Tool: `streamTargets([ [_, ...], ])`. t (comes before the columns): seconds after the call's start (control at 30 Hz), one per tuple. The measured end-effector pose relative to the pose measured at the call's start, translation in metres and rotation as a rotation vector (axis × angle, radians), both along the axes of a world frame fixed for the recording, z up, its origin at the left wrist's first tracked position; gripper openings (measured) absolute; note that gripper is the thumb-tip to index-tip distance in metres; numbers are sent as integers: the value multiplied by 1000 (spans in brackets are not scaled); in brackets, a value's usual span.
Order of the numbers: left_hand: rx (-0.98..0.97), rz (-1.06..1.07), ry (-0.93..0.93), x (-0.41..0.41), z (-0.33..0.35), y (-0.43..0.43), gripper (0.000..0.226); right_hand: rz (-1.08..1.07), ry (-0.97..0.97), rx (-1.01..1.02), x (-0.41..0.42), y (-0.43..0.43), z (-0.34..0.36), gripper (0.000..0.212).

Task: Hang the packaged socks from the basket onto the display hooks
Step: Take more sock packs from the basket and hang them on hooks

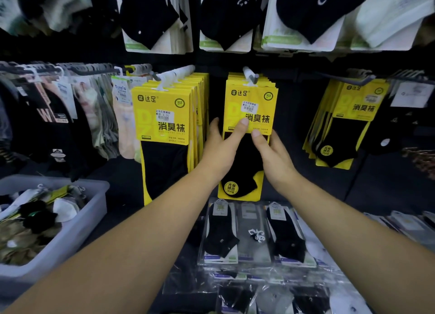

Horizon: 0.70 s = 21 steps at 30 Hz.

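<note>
Head view: left grip (219,148) and right grip (270,156) pinch a yellow sock pack (250,104), apparently hung on its hook (249,74); basket (77,233) at lower left holds plenty.

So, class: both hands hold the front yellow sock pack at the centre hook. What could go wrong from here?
1. The yellow sock pack, pinched by the left hand and right hand, may not sit fully on the hook; released, it could drop onto the wrapped socks below.
2. Pulling it could drag the stack behind it off the hook's end.
</note>
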<state>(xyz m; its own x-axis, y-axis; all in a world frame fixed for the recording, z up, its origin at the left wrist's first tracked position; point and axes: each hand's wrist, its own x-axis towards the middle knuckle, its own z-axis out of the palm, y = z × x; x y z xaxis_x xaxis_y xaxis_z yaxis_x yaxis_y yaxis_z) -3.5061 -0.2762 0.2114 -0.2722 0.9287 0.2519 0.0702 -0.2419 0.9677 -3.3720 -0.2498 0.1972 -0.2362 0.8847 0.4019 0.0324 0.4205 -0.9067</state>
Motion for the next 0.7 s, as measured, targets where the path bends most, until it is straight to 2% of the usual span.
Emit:
streamTargets([
  [0.03, -17, 7, 26, -1, -2, -8, 95, -17, -10, -1, 4, -9, -5, 51],
  [0.1, -39, 16, 75, -1, -9, -31, 105, -92, -21, -19, 14, -31, -18, 62],
  [0.2, -84, 12, 155, 0, -34, -78, 103, -221, -53, -54, 26, -71, -52, 47],
  [0.27, -137, -8, 224, -1, -64, -116, 93, -262, -140, -102, 33, -101, -82, 26],
  [0.33, -218, -22, 342, -10, -102, -154, 72, -225, -245, -175, 37, -134, -114, 6],
  [0.43, -401, 51, 622, -42, -159, -203, 36, -49, -422, -292, 39, -183, -164, 18],
  [0.5, -560, 146, 745, -65, -195, -235, 37, 31, -558, -342, 36, -213, -201, 19],
  [0.6, -791, 262, 739, -84, -247, -281, 50, 203, -846, -410, 24, -251, -258, 11],
  [0.7, -943, 180, 547, -83, -287, -315, 59, 335, -1102, -475, 19, -278, -314, 25],
])
